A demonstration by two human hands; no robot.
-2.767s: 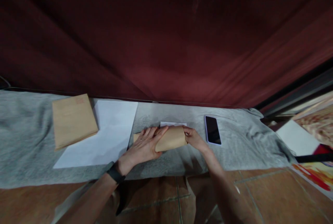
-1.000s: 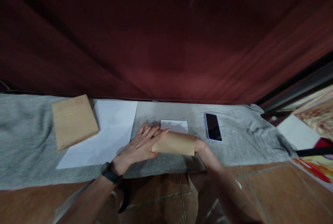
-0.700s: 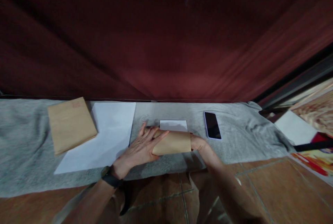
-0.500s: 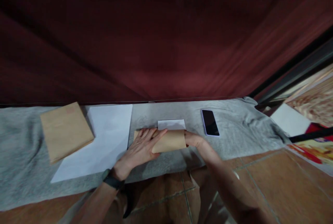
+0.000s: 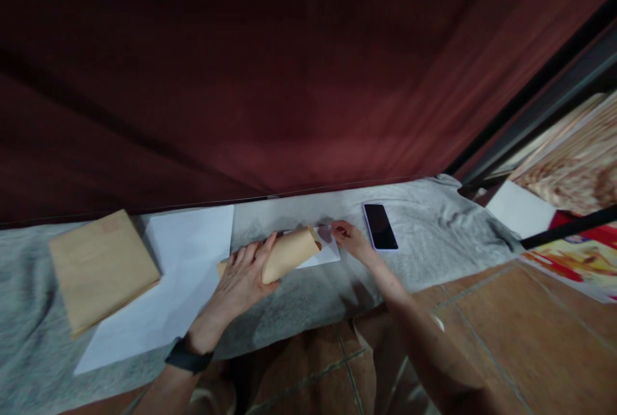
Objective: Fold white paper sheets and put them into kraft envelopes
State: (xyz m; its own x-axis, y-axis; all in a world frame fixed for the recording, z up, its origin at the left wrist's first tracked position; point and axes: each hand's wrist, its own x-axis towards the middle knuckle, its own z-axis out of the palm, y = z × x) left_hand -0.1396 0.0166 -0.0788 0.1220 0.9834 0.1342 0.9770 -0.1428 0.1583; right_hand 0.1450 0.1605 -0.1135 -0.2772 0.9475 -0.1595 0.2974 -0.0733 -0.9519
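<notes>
My left hand (image 5: pixel 248 270) lies across a brown paper envelope (image 5: pixel 292 253), gripping it with the thumb along the near side. The envelope's right end bulges and gapes a little. Partly under it lies a small white folded paper (image 5: pixel 328 253). My right hand (image 5: pixel 349 238) is just right of the envelope's mouth, at the far right corner of the white paper. Its fingers are curled together; whether they pinch the paper is too small to make out.
At left, a stack of brown envelopes (image 5: pixel 103 267) overlaps a large white sheet (image 5: pixel 193 254). A phone (image 5: pixel 380 227) lies right of my right hand. All rest on a grey cloth (image 5: pixel 429 229). A dark red curtain (image 5: pixel 289 81) hangs behind; a dark bar (image 5: pixel 535 94) stands at right.
My right hand has come out of the envelope's right end to the white paper's corner. The envelope has tilted, its right end swinging up and away, uncovering more white paper.
</notes>
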